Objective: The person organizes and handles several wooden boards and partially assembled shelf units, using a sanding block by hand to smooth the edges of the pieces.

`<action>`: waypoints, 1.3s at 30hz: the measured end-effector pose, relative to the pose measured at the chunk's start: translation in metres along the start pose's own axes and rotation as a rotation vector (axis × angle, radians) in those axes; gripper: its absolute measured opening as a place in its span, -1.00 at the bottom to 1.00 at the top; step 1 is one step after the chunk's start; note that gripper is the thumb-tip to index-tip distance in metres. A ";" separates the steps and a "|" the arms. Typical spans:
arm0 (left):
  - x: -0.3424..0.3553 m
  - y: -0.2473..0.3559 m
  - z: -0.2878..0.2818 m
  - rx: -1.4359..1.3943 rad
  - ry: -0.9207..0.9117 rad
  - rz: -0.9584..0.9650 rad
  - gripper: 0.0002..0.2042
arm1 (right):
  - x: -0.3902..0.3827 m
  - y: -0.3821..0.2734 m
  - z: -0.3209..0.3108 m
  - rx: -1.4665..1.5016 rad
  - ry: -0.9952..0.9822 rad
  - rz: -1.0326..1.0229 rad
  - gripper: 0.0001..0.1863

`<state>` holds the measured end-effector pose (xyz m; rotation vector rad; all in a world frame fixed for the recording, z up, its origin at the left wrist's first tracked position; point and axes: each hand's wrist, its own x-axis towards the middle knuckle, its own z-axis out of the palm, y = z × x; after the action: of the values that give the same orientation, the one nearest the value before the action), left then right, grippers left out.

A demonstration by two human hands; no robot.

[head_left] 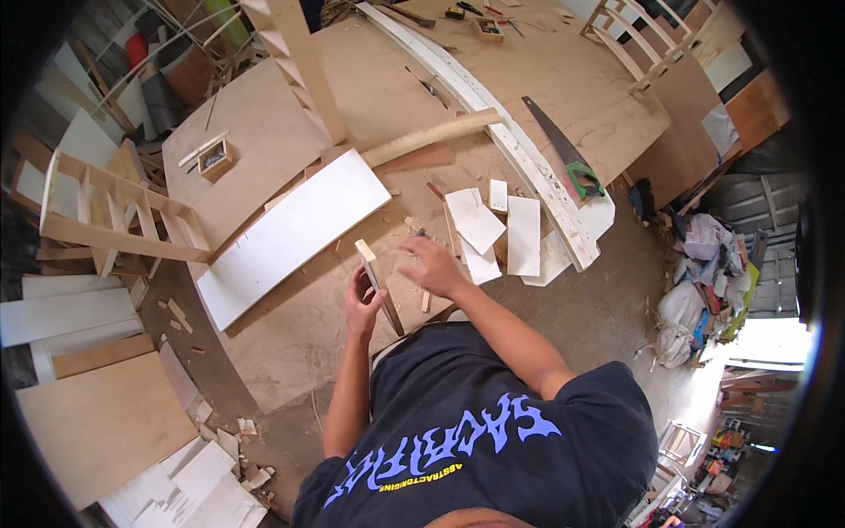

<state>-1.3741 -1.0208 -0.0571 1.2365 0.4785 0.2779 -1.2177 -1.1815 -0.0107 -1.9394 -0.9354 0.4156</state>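
A left hand (361,304) grips a narrow wooden board (377,280), its long axis running near-right to far-left, both ends beyond the grip, the right hand (433,267) open alongside.

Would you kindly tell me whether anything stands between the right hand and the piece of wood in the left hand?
Nothing visible does: from this view, only a open gap separates the right hand from the piece of wood, which the left hand holds.
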 end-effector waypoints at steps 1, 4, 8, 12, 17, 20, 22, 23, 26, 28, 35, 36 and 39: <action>0.000 0.000 0.007 0.032 0.044 0.009 -0.26 | -0.002 0.022 -0.011 -0.095 0.129 0.071 -0.38; -0.010 -0.002 0.031 0.096 0.213 0.035 -0.23 | -0.011 0.033 -0.065 -0.532 0.356 0.241 -0.19; -0.016 -0.022 0.074 0.206 0.320 0.120 -0.21 | -0.029 0.078 -0.106 -0.619 0.112 0.446 0.02; -0.009 -0.045 0.115 0.275 0.376 0.159 -0.20 | -0.035 0.130 -0.126 -0.377 0.103 0.399 0.02; -0.007 -0.038 0.160 0.491 0.489 0.179 -0.23 | -0.034 0.158 -0.168 -0.422 0.279 0.430 0.01; -0.002 -0.037 0.170 0.745 0.529 0.290 -0.22 | -0.034 0.181 -0.180 -0.498 0.256 0.419 -0.01; -0.001 -0.032 0.177 0.855 0.570 0.285 -0.22 | -0.032 0.188 -0.175 -0.585 0.248 0.420 -0.01; -0.002 -0.028 0.183 0.909 0.586 0.278 -0.22 | -0.032 0.190 -0.173 -0.631 0.243 0.423 -0.02; -0.012 -0.029 0.179 0.995 0.649 0.120 -0.26 | -0.028 0.176 -0.153 -0.617 0.264 0.360 -0.02; -0.021 -0.039 0.172 1.065 0.691 0.023 -0.26 | -0.025 0.156 -0.147 -0.342 0.129 0.290 0.03; -0.028 -0.062 0.152 1.165 0.706 -0.028 -0.27 | -0.026 0.110 -0.108 -0.375 -0.038 0.270 0.29; -0.029 -0.063 0.150 1.176 0.714 -0.031 -0.26 | -0.025 0.116 -0.102 -0.382 -0.070 0.302 0.38; -0.028 -0.061 0.146 1.193 0.738 0.011 -0.25 | -0.024 0.119 -0.097 -0.381 0.033 0.242 0.39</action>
<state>-1.3303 -1.1746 -0.0732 2.2908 1.3974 0.4872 -1.1213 -1.2917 -0.0630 -2.4138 -0.8028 0.3602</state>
